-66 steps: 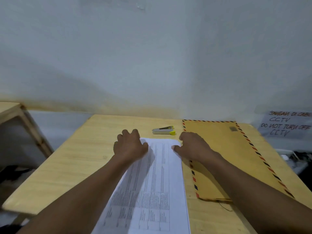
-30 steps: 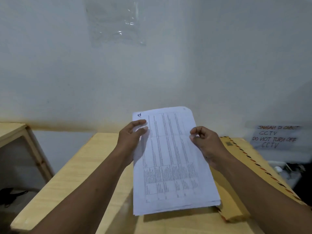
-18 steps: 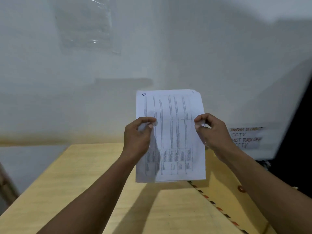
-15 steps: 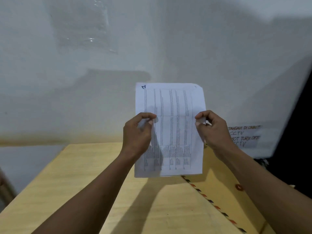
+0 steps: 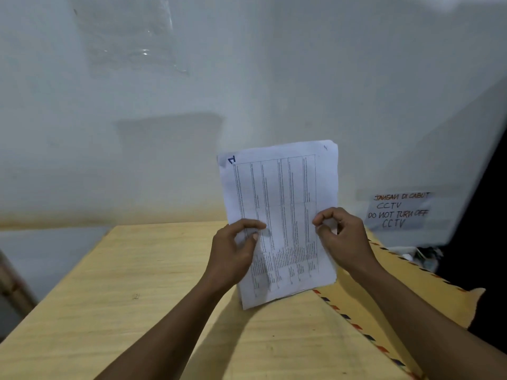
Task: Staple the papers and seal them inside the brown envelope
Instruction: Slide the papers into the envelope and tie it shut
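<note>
1. Wall [image 5: 247,91]: pale, matt plaster fills the upper half. I make out a clear plastic sheet [image 5: 129,37] stuck on it only by its glints.
2. Table [image 5: 123,283]: light wood with a fine grain. The frame cuts off its near end, and both forearms cross it.
3. Brown envelope [image 5: 397,292]: lies flat on the table at right, with a red-and-blue striped border. The papers and the right forearm hide part of it, and the frame cuts off its near end.
4. Papers [image 5: 282,201]: a thin white stack held upright and slightly tilted over the table, just left of the envelope. The printed columns are too small for me to read. I cannot tell whether the lower corner touches the wood.
5. Handwritten note [image 5: 397,212]: on the wall at right, it reads "DO NOT TURN OFF CCTV".
6. Left hand [image 5: 233,256]: pinches the stack's left edge, thumb in front, fingers hidden behind.
7. Right hand [image 5: 343,239]: curled fingers pinch the right edge.
</note>
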A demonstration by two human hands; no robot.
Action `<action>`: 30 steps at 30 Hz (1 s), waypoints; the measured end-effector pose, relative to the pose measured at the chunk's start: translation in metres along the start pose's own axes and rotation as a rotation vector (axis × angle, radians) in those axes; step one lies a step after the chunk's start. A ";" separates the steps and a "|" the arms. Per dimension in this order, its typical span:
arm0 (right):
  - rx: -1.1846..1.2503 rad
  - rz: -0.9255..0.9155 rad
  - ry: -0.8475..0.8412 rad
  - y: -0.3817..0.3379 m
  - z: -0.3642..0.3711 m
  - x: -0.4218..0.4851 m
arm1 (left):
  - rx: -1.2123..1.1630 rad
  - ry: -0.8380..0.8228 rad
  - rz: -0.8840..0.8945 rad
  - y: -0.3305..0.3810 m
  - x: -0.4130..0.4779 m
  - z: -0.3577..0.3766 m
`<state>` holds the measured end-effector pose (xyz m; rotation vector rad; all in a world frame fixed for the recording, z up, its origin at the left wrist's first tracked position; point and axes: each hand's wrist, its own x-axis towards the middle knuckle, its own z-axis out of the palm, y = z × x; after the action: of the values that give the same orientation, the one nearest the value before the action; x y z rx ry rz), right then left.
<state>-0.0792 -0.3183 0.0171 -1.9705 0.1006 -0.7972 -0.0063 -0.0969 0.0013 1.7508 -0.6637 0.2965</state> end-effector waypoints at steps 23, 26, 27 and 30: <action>-0.014 0.486 0.077 -0.016 -0.137 -0.033 | -0.354 -0.080 -0.393 0.067 -0.028 0.158; -0.273 0.457 0.037 -0.010 -0.153 -0.035 | 0.002 -0.345 -0.211 0.041 -0.062 0.164; -0.304 0.453 0.026 -0.009 -0.155 -0.035 | 0.153 -0.422 -0.136 0.033 -0.070 0.165; -0.350 0.418 0.039 -0.007 -0.155 -0.035 | 0.489 -0.547 0.005 0.018 -0.068 0.162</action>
<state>-0.1970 -0.4191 0.0539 -2.1523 0.6922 -0.5664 -0.0945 -0.2339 -0.0662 2.3295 -1.0491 -0.0340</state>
